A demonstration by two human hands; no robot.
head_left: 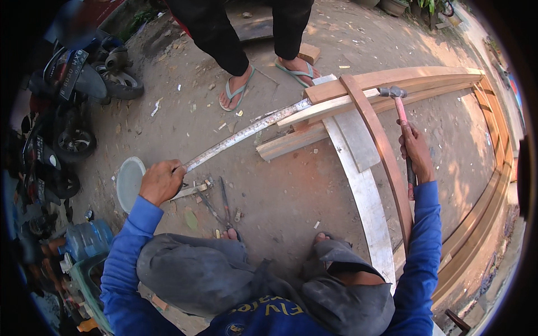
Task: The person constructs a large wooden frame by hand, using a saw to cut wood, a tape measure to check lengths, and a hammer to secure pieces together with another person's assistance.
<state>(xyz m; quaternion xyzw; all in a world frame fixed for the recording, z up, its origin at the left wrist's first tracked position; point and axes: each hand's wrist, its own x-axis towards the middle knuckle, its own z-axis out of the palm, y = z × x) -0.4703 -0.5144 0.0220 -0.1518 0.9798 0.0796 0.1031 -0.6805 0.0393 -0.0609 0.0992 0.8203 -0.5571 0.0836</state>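
Where the bare left hand (pixel 161 182) meets the near end of a long, narrow, silver-coloured strip with dark markings (pixel 246 133), its grip is curled tight, no gap showing between fingers and palm. The strip slopes up and rightward above the brown earth ground (pixel 274 193), its far end just beside a pale, narrow wooden batten (pixel 325 109). The right hand (pixel 416 147) encircles the middle of a hammer with a grey metal head and pink-and-dark handle (pixel 400 109); this grip, too, is fully closed. The hammer's head stands beside the batten's right end, though contact cannot be told. A reddish-brown wooden bar (pixel 376 134) crosses the batten just left of the head. Judged by build, the hammer should prove rigid, robust and head-heavy, with most control when held along the handle. The strip is probably light, smooth and somewhat flexible, best taken firmly at its end lest it slide or twist.
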